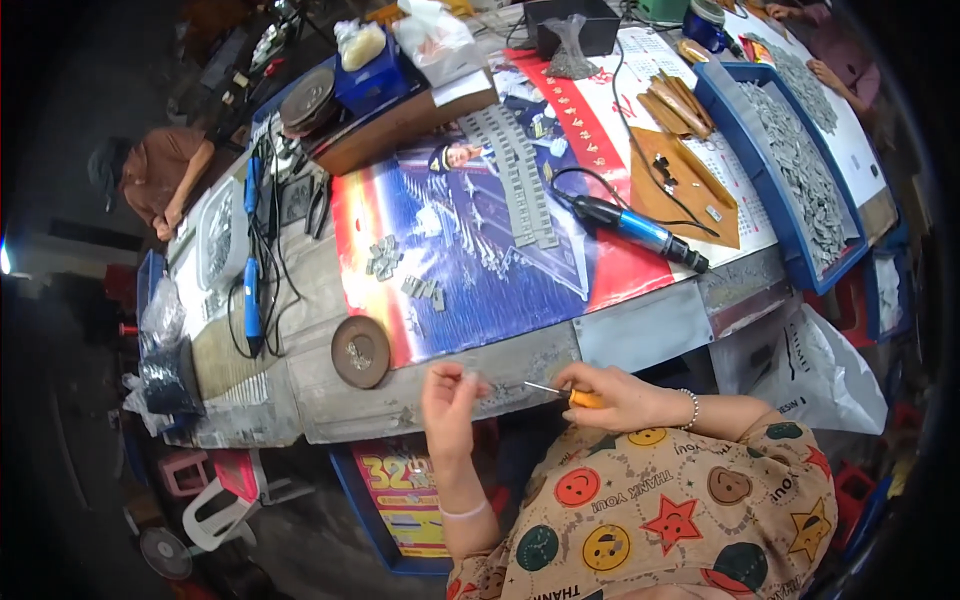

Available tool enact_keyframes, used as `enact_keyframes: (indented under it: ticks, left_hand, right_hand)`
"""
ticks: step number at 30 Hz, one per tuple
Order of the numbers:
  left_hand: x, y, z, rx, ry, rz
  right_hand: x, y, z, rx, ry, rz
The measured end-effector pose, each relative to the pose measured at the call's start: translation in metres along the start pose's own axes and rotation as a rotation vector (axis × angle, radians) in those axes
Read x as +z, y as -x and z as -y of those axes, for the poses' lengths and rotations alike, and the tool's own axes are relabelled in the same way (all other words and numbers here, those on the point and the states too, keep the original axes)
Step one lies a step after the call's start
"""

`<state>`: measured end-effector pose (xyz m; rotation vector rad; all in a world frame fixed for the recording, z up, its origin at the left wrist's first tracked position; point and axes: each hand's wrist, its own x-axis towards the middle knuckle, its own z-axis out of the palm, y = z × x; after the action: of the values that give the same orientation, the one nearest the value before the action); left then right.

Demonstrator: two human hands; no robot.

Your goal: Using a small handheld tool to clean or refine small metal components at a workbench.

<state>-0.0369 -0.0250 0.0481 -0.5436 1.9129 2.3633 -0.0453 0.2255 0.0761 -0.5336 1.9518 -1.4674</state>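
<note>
Just past the table's near edge, my right hand point(625, 400) is closed around a screwdriver point(584, 399) with an orange handle. Its thin metal shaft points left, toward my left hand point(450, 405). The fingers of that hand are pinched together; whatever they hold is too small and blurred to name. A round brown dish point(376, 374) with small bits in it lies beyond my left hand. On the colourful poster point(450, 325) are two loose clusters of small grey parts point(383, 258), and long rows of similar grey pieces point(525, 190) stretch away behind them.
A blue corded power tool point(640, 232) lies right of centre. Grey parts fill a blue tray point(765, 180) at the right. Corded blue-handled tools point(252, 300), pliers point(318, 208) and a clear tub point(205, 250) sit left. Co-workers point(165, 170) are at the far left and far right.
</note>
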Motion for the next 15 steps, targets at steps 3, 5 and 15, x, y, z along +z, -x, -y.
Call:
enact_keyframes:
  ticks: [3, 5, 15]
  left_hand:
    - [-0.001, 0.027, 0.005, -0.218, 0.083, 0.200]
    - [0.001, 0.036, 0.010, -0.289, 0.090, 0.244]
    - [0.026, 0.050, 0.022, -0.321, 0.294, 0.152]
  right_hand:
    - [0.002, -0.004, 0.003, 0.073, -0.040, 0.053]
    - [0.007, -0.007, -0.001, -0.052, -0.025, -0.003]
    - [0.025, -0.037, -0.014, 0.130, -0.419, -0.119]
